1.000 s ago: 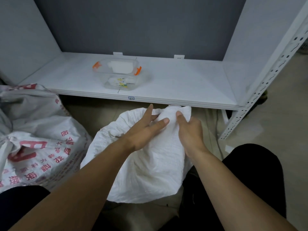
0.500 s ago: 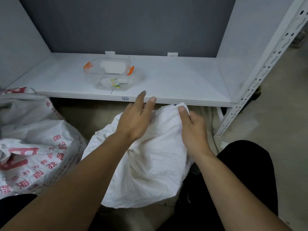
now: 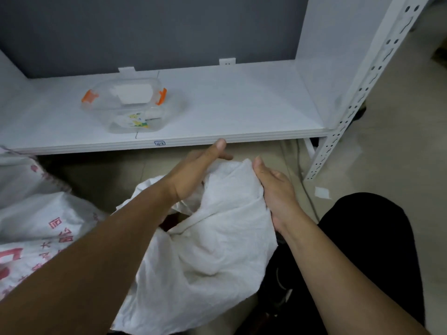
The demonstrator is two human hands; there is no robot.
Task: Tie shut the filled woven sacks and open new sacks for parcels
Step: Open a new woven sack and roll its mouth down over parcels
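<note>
A plain white woven sack [image 3: 217, 243] lies crumpled on the floor in front of my knees, with a dark gap in its mouth near my left wrist. My left hand [image 3: 197, 171] is turned on its side at the sack's top edge, thumb up and fingers stretched forward against the cloth. My right hand [image 3: 275, 192] grips the sack's right top edge, thumb on top and fingers hidden under the cloth. A filled woven sack [image 3: 36, 228] with red print sits at the left.
A low white shelf [image 3: 242, 110] runs across ahead, just beyond my hands, with a clear plastic box [image 3: 125, 105] with orange clips on it. The shelf's perforated white upright [image 3: 343, 117] stands at the right. My black-trousered knee [image 3: 370, 238] is at the lower right.
My left hand left its flat rest on the sack, turned on its side and slid to the top edge. The mouth has parted into a gap. My right hand keeps its grip.
</note>
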